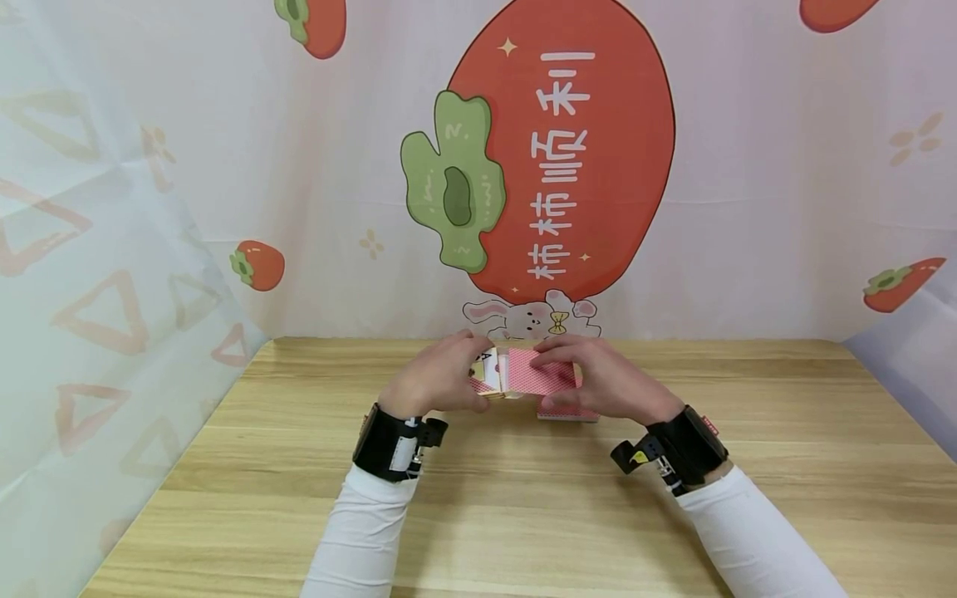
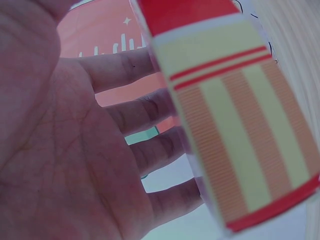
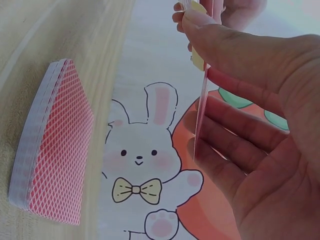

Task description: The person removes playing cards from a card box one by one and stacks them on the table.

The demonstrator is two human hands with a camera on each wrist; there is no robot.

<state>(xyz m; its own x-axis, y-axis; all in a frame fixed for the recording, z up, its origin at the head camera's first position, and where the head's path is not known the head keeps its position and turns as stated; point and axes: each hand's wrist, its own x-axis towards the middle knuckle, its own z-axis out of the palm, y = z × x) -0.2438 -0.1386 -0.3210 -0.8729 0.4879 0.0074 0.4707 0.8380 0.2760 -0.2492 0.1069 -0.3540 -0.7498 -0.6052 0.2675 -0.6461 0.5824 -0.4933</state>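
My left hand grips a playing-card box, its face striped in tan and cream with red bands. In the left wrist view the fingers lie along the box's edge. Facing it, my right hand pinches a thin playing card with a red patterned back, thumb on one side and fingers on the other; whether it is a single card cannot be made out. The card's left end meets the box's end, and I cannot tell if it is inside. Below the right hand, a deck of cards lies on the table.
The wooden table runs back to a hanging cloth printed with a large red persimmon and a rabbit. Both wrists carry black strapped devices, the right one close above the tabletop.
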